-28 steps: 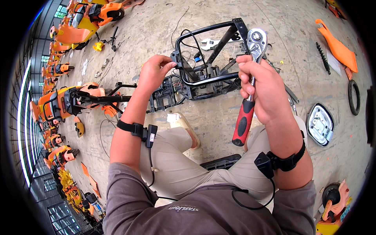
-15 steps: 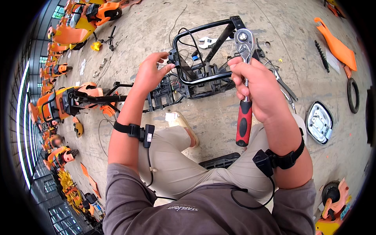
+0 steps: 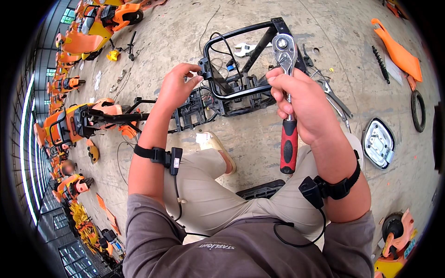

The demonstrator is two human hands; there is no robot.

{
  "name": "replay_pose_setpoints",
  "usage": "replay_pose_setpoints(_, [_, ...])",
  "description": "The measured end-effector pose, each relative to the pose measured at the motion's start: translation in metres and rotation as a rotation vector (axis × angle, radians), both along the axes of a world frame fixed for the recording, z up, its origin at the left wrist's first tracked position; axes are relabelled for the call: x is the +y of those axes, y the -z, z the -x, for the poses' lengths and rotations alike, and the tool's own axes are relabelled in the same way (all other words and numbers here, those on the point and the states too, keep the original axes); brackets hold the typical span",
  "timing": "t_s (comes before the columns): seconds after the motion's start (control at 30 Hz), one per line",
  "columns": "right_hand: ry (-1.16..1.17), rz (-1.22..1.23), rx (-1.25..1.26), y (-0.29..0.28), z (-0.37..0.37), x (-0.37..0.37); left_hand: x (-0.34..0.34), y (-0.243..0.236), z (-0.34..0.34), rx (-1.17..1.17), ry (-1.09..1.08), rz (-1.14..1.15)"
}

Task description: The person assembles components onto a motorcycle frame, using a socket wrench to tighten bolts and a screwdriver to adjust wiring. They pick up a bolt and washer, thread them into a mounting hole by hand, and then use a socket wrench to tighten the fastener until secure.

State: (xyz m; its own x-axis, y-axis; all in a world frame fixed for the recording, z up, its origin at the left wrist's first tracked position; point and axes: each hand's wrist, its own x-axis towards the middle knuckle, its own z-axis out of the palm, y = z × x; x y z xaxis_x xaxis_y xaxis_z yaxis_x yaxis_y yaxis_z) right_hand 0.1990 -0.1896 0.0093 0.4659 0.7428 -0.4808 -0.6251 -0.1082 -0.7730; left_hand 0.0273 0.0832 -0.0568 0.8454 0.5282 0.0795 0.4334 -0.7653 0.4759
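- Right hand (image 3: pixel 303 104): fingers wrapped around the metal shank of a ratchet wrench (image 3: pixel 288 147), closed on it.
- Ratchet wrench: held in the air between the person and a black frame (image 3: pixel 241 31); its round metal head points away from the person, and its red-and-black handle hangs back toward the knees.
- Left hand (image 3: pixel 178 88): at the left end of the frame's tube loop, beside a dark bracket (image 3: pixel 206 69). Thumb and forefinger stand slightly apart; whether they touch or pinch the bracket cannot be told.
- Black frame: on the concrete floor (image 3: pixel 343 28), in front of the person's feet, with cables around it.
- Adjustable wrench (image 3: pixel 244 49): visible through the tube loop.
- Right side of floor: orange panel (image 3: pixel 396 46), black coil spring (image 3: pixel 380 64), tyre (image 3: pixel 418 111) and dark-rimmed pale part (image 3: pixel 378 143), spaced apart.
- Left side: orange-and-yellow scooters (image 3: pixel 83 41) in a row.
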Motion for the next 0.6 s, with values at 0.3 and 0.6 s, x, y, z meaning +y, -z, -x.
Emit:
replay_pose_setpoints(0.3, [-0.011,-0.01,-0.006,-0.002,0.0,0.0,0.0,0.008,-0.003,0.007,-0.098,0.034])
replay_pose_setpoints(0.6, [-0.017,-0.011,0.003,-0.001,0.001,-0.001,0.004,0.008,-0.001,-0.034,-0.009,0.102])
